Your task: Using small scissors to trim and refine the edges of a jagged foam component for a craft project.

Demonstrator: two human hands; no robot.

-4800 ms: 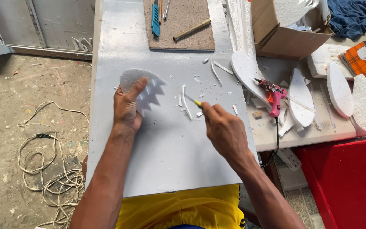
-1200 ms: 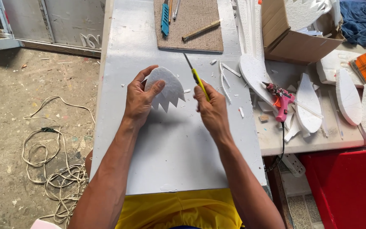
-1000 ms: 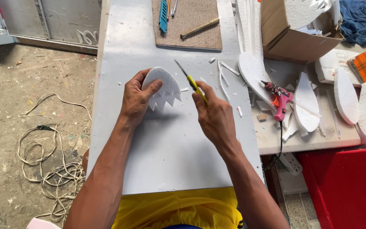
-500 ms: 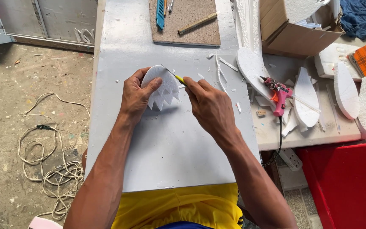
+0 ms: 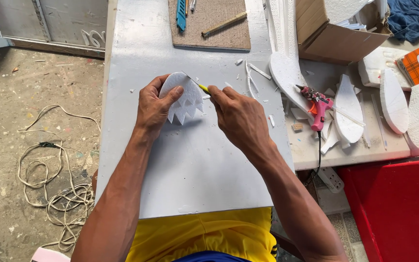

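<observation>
Knife handle (image 5: 202, 88) hidden in right hand (image 5: 238, 116)

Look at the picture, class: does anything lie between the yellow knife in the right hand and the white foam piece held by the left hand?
Nothing visible does. The right hand holds the yellow knife with its blade tip already at the upper edge of the toothed foam piece, which the left hand grips.

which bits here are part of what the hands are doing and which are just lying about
In use: white jagged-edged foam piece in left hand; yellow-handled craft knife in right hand.
Lying about: pink glue gun; brown cardboard box; grey coiled cable.
</observation>
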